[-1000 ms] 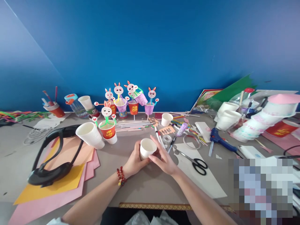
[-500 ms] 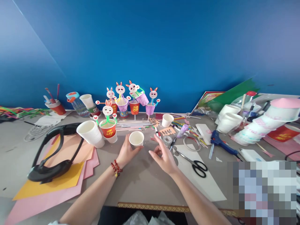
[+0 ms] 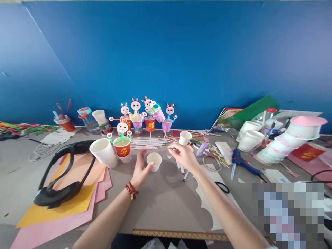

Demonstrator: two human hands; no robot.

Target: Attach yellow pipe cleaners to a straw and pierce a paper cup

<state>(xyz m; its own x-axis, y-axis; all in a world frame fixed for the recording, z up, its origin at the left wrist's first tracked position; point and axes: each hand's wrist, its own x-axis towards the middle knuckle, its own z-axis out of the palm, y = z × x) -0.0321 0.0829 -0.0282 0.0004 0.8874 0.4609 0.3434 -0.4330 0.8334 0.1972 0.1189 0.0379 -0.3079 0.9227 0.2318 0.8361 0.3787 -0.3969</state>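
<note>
A plain white paper cup (image 3: 155, 161) stands upright on the table in front of me. My left hand (image 3: 140, 168), with a red bead bracelet at the wrist, is at the cup's left side. Its thumb lies against the cup, while the other fingers are spread apart from it and slightly blurred. My right hand (image 3: 184, 157) reaches over paper scraps and pens right of the cup. Its fingertips are drawn together in a pinch; whatever may be between them is too small to make out. Under my right forearm, the scissors (image 3: 222, 187) show only a black handle loop.
Rabbit-faced cup figures (image 3: 149, 121) stand along the blue wall. Stacked white cups (image 3: 103, 152) and a black headset (image 3: 58, 197) on coloured paper are at left. A blue glue gun (image 3: 245, 162), a tape roll (image 3: 212, 163) and a tilted cup tower (image 3: 287, 141) occupy the right.
My right hand has moved forward and its fingers have closed to a pinch. My left hand's fingers have loosened from around the cup. The view has shifted slightly.
</note>
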